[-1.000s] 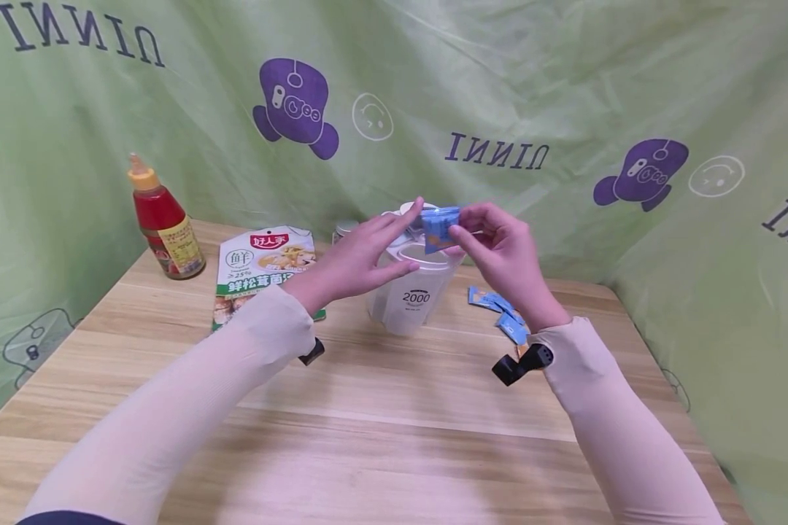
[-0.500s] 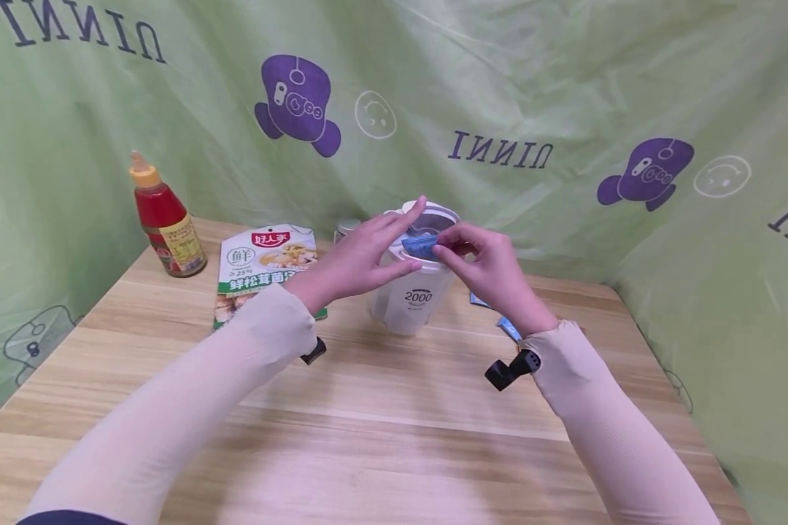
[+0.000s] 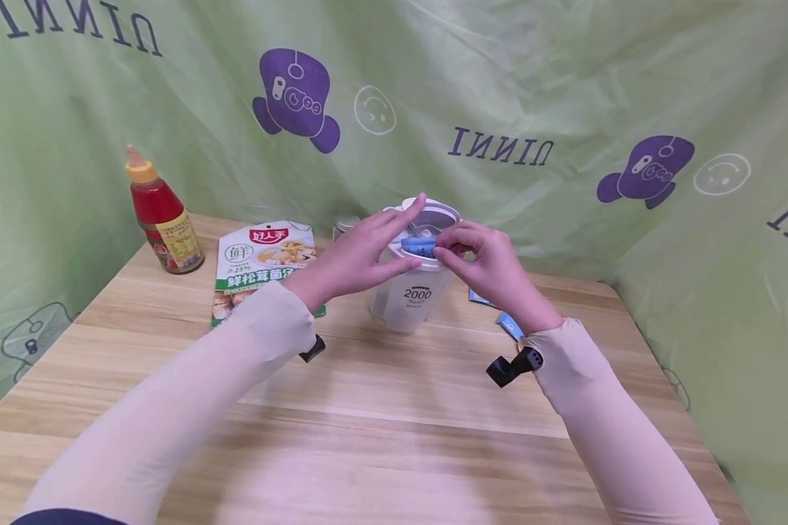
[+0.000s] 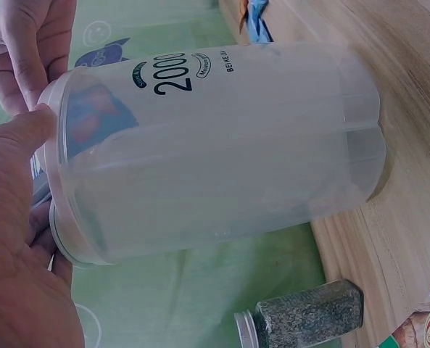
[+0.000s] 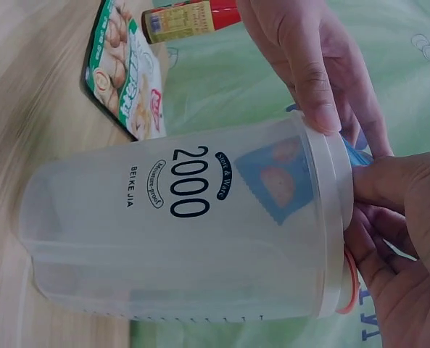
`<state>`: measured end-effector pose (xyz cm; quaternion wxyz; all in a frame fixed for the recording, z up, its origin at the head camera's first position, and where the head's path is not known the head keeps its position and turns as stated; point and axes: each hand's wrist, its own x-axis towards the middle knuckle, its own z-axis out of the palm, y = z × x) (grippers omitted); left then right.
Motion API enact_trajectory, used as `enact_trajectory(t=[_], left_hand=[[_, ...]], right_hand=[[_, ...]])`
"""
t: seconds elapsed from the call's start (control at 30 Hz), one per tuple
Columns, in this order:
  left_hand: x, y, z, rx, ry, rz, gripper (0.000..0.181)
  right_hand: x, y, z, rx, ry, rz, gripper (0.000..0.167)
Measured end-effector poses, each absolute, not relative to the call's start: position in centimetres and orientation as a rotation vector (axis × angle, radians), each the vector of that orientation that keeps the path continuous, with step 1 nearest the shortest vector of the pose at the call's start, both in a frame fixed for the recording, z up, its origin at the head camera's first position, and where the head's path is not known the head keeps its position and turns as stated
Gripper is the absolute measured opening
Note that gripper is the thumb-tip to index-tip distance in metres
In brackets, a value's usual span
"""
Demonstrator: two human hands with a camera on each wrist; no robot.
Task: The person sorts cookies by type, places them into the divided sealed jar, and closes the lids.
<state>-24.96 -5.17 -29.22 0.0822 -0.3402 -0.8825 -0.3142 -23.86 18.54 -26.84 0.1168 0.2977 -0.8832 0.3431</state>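
Observation:
A tall translucent plastic storage container [image 3: 407, 302], marked 2000, stands upright on the table with its top open. My left hand [image 3: 361, 255] holds its rim, thumb [image 4: 30, 130] on the near side and fingers at the far side. Between thumb and fingers, my right hand [image 3: 486, 262] pinches a small blue packet [image 3: 419, 246] at the mouth. Through the wall in the right wrist view, the packet's lower part [image 5: 276, 181] shows inside the container, near the top. The right fingertips are at the rim.
Several blue packets [image 3: 508, 325] lie right of the container, partly behind the right wrist. To the left are a food pouch [image 3: 263, 251] and a red sauce bottle [image 3: 167, 222]. A small jar of dark grains [image 4: 309, 315] stands behind the left hand. Green cloth [image 3: 499, 87] surrounds the table.
My right hand has lowered the blue packet from above the container into its mouth and moved slightly left. The left hand has stayed at the rim.

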Motion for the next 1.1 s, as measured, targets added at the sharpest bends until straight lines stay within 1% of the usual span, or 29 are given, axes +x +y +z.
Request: enact_trajectory(t=[0.37, 0.73, 0.9, 1.0, 1.1], left_hand=[[-25.1, -5.1, -29.5, -1.032, -2.612, -0.926, 0.089], [-25.1, -5.1, -29.4, -1.052, -2.574, -0.91, 0.088], [-25.1, -5.1, -29.4, -1.048, -2.573, -0.921, 0.088], [-25.1, -5.1, -29.4, -1.04, -2.581, -0.917, 0.088], [-25.2, -5.1, -29.5, -1.038, -2.581, -0.911, 0.088]], right_hand=[[-23.7, 18.7, -26.9, 0.841, -2.598, 1.039, 0.013], [-23.6, 19.2, -27.0, 0.893, -2.546, 1.093, 0.017], [-23.2, 20.6, -27.3, 0.863, -2.475, 1.22, 0.016], [-23.2, 22.1, -27.8, 0.796, -2.417, 1.282, 0.012], [-23.2, 24.1, -28.4, 0.69, -2.436, 1.274, 0.015]])
